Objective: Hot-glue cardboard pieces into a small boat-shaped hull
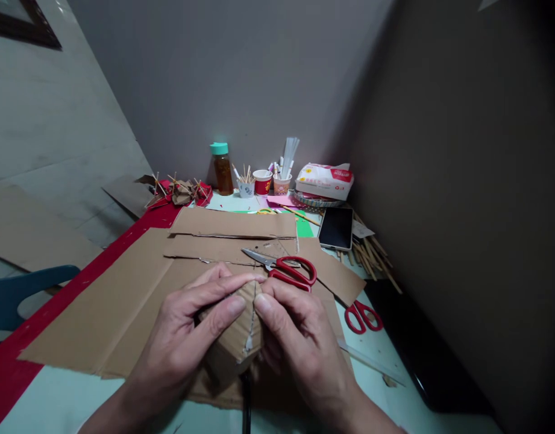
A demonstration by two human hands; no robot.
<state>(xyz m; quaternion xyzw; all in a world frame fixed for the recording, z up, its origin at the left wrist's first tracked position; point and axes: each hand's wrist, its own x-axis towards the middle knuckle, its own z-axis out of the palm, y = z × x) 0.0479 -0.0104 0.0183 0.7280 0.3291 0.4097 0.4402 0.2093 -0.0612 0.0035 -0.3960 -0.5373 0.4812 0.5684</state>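
Note:
Both hands grip one folded cardboard piece (239,337) low in the middle of the view. My left hand (187,334) wraps its left side, thumb and fingers pressed on top. My right hand (295,334) clasps the right side, thumb beside the bent seam. The piece is held just above large flat cardboard sheets (123,301) lying on the table. Red-handled scissors (286,268) rest on the cardboard just beyond my fingertips.
A second pair of red scissors (363,316) lies to the right. A phone (336,228), wooden sticks (372,253), a tissue pack (325,179), cups with sticks and pens (263,181) and a teal-capped bottle (222,169) stand further back. A blue chair (15,295) is at left.

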